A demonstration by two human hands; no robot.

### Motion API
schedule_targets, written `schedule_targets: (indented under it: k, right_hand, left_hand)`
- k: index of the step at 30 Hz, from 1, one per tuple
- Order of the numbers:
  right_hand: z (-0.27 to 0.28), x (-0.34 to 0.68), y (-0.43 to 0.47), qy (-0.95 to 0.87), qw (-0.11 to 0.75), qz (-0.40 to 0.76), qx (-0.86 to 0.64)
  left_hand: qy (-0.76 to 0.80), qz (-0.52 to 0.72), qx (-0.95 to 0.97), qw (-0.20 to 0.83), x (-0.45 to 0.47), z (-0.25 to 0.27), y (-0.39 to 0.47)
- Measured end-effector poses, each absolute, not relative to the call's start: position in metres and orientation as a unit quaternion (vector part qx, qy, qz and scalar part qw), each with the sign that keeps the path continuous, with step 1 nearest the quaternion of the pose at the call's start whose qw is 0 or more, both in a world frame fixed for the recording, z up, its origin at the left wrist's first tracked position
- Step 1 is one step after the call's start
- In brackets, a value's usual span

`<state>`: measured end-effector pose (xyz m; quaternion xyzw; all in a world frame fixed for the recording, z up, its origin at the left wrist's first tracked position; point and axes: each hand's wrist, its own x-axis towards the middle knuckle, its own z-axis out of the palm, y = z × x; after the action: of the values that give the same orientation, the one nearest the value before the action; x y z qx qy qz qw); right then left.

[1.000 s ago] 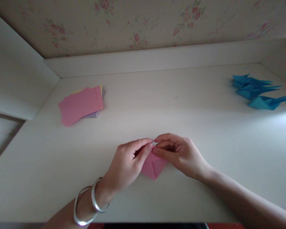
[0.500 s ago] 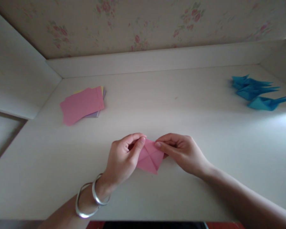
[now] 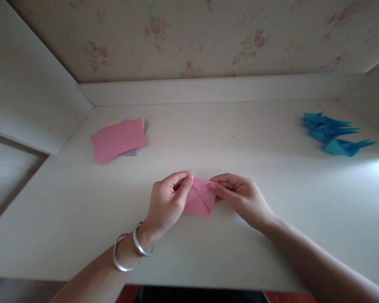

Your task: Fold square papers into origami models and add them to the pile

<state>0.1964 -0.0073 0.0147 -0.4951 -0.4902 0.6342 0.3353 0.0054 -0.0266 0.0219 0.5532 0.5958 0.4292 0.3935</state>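
A small folded pink paper (image 3: pixel 200 198) with crossing creases is held between my two hands, just above the white table. My left hand (image 3: pixel 169 198) pinches its upper left corner between thumb and fingers. On the other side, my right hand (image 3: pixel 240 198) grips the upper right edge, thumb on top and fingers behind. Those fingers behind the paper are partly hidden. Two silver bangles (image 3: pixel 126 252) circle my left wrist.
A loose stack of pink, yellow and purple paper sheets (image 3: pixel 118 141) lies at the back left. Several folded blue paper figures (image 3: pixel 342 147) rest at the back right. A low white ledge (image 3: pixel 208 90) and a flowered wall bound the white table (image 3: pixel 189 261) behind.
The whole scene has shifted slightly as the head view moved. Both hands keep hold of the pink paper, which tilts a little differently, and the right thumb lies slightly further over its edge.
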Motion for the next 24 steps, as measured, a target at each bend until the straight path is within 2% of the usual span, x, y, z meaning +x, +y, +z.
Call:
schedule_targets:
  k: [6,10,16,24]
  right_hand:
    - [0.012,0.199,-0.009,-0.451,0.400,0.624,-0.498]
    - [0.010,0.205,-0.004,-0.444,0.436,0.591,-0.514]
    - [0.023,0.212,0.005,-0.508,0.379,0.615,-0.469]
    - [0.022,0.203,0.011,-0.534,0.358,0.620,-0.451]
  left_hand:
    - [0.582,0.429,0.554,0.414,0.009,0.018,-0.029]
    - [0.538,0.381,0.543,0.519,0.008,0.015,-0.027]
    - [0.494,0.348,0.512,0.611,0.003,0.016,-0.026]
    - [0.478,0.314,0.533,0.623,0.001,0.017,-0.027]
